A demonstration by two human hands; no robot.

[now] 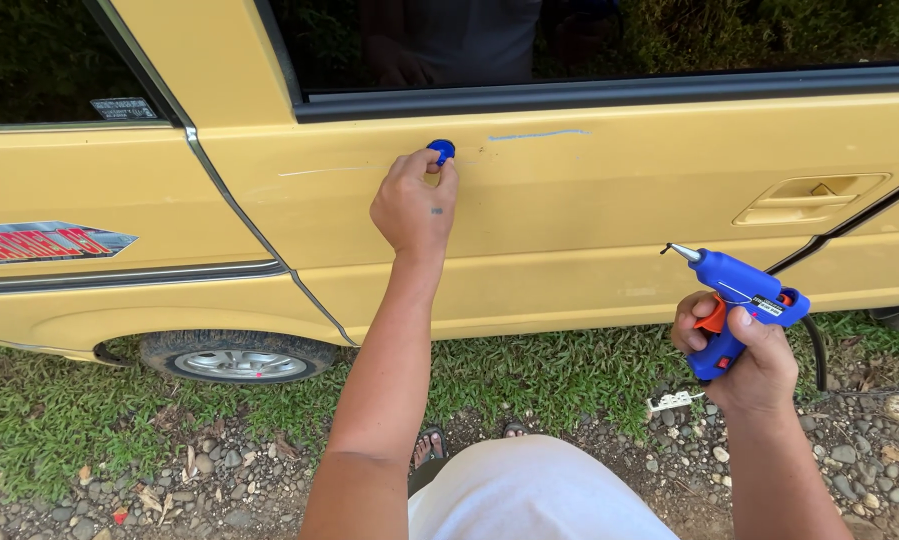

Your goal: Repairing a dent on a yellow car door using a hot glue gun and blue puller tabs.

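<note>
Blue pull tab [441, 150] pinched in my left hand [414, 205] against yellow car door [589, 200]; right hand [744, 350] fist-grips glue gun [739, 300]; hold steady next.

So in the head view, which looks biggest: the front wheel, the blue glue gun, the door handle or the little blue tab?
1. Front wheel
2. Door handle and blue glue gun: alike, and the gun is nearer
3. Blue tab
</note>
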